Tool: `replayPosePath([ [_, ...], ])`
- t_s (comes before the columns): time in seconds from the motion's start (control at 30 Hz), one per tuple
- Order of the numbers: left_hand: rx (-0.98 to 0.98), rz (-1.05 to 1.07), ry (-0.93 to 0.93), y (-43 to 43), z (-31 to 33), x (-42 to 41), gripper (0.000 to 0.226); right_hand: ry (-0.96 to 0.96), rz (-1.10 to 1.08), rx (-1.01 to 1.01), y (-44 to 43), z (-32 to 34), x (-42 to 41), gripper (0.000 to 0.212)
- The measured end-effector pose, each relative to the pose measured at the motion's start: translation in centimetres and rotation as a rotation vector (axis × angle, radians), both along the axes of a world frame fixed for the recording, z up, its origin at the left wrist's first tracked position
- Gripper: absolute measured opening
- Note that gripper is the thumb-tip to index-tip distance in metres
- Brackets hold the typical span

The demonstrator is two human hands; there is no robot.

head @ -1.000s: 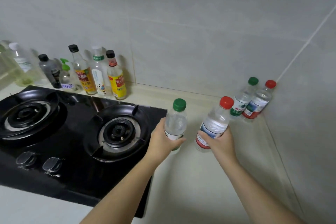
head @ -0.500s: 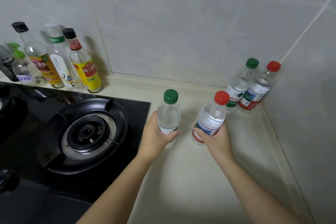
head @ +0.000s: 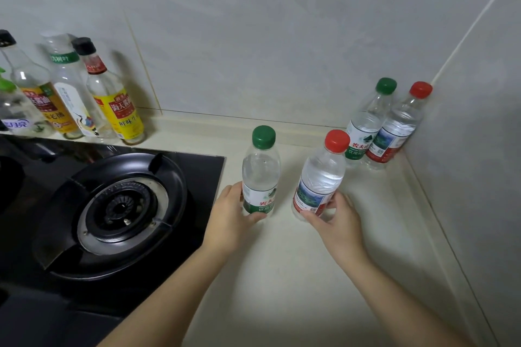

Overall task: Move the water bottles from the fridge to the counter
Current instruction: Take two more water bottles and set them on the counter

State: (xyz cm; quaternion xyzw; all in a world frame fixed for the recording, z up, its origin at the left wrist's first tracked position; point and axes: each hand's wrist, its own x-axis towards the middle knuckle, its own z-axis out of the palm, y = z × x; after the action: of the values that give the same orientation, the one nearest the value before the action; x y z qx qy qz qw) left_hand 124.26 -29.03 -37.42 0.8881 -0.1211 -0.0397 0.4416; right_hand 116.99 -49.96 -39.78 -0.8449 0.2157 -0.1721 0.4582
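Note:
My left hand [head: 231,217] curls round the base of a green-capped water bottle [head: 260,172] that stands upright on the cream counter [head: 282,276]. To its right, my right hand [head: 337,222] grips the lower part of a red-capped water bottle [head: 320,175], which also stands on the counter, leaning slightly. Two more water bottles stand in the back right corner against the wall: one with a green cap [head: 366,124] and one with a red cap [head: 397,127].
A black gas hob [head: 118,205] fills the left side, its edge close to my left hand. Several sauce and oil bottles [head: 112,98] line the back wall on the left. Tiled walls [head: 282,22] close the counter at the back and right.
Both hands have lowered their bottles onto the counter, and the hands sit lower on them now. The camera view has shifted right and closer.

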Motion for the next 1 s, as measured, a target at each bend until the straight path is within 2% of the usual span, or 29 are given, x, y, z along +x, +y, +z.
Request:
replayPosePath([
  [0.17,0.026,-0.01,0.015,-2.9,-0.7,2.1,0.044,-0.005,-0.05,-0.072,-1.3,-0.2,1.5,0.043],
  [0.3,0.041,0.009,-0.016,-5.0,-1.7,3.5,0.032,-0.006,-0.099,-0.1,-3.3,-0.6,3.5,0.043],
  [0.43,-0.006,0.007,-0.03,-8.2,-0.8,4.8,0.049,-0.008,-0.124,-0.122,-5.1,-0.8,5.5,0.042],
  [0.63,0.007,0.025,-0.018,-11.0,-0.5,6.5,0.04,-0.041,-0.153,-0.107,-6.7,-0.2,7.0,0.039],
  [1.0,0.038,0.041,-0.035,-13.7,-0.2,9.0,0.037,-0.034,-0.162,-0.086,-8.1,-0.2,9.2,0.029],
])
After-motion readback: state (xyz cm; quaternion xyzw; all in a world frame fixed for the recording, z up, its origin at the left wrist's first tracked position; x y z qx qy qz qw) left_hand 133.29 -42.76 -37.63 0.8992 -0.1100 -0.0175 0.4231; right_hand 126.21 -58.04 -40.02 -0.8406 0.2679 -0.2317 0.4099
